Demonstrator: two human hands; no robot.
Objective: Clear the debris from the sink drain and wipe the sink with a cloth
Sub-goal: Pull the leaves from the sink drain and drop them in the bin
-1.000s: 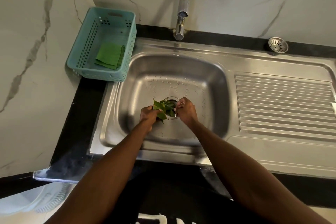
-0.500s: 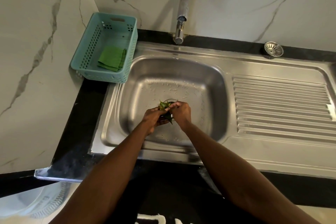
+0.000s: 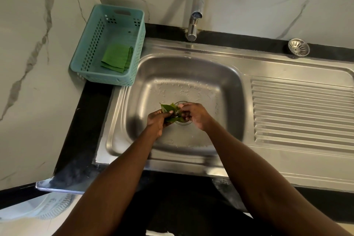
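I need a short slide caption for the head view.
Both hands gather green leaves over the sink drain; the green cloth waits in the basket.

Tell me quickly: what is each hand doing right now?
Left hand: closed on the green leaves at the drain.
Right hand: fingers pinched at the same leaves; actual grip cannot be told.

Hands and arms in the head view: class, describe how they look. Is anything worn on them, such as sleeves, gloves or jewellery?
Both arms enter from the bottom edge and are bare from the frame edge down to the fingers. The left hand and the right hand wear no gloves, and no sleeve, watch, bracelet or ring shows on the parts visible. No cables or markings appear on either forearm.
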